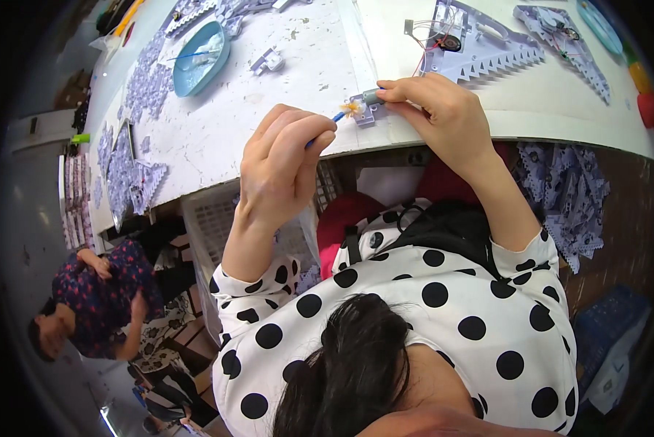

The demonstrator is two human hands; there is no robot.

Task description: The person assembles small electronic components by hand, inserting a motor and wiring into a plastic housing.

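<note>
My left hand [280,164] is closed around the blue handle of a small brush [339,116]. Its yellowish bristles touch a small lavender plastic part [365,119] near the table's front edge. My right hand [440,120] pinches a small grey cylinder, which looks like a motor [373,96], between thumb and fingers. That cylinder sits at the lavender part's upper edge; whether it is seated in the part I cannot tell. Left of centre lies a light blue oval dish [187,81] with whitish matter and a thin blue stick in it.
Small lavender pieces [148,80] are heaped at the left, and one lies alone [268,62]. Toothed lavender shells [480,44] with wires lie at the far right. More toothed parts [564,193] are piled below the table. At the lower left another person [108,291] sits.
</note>
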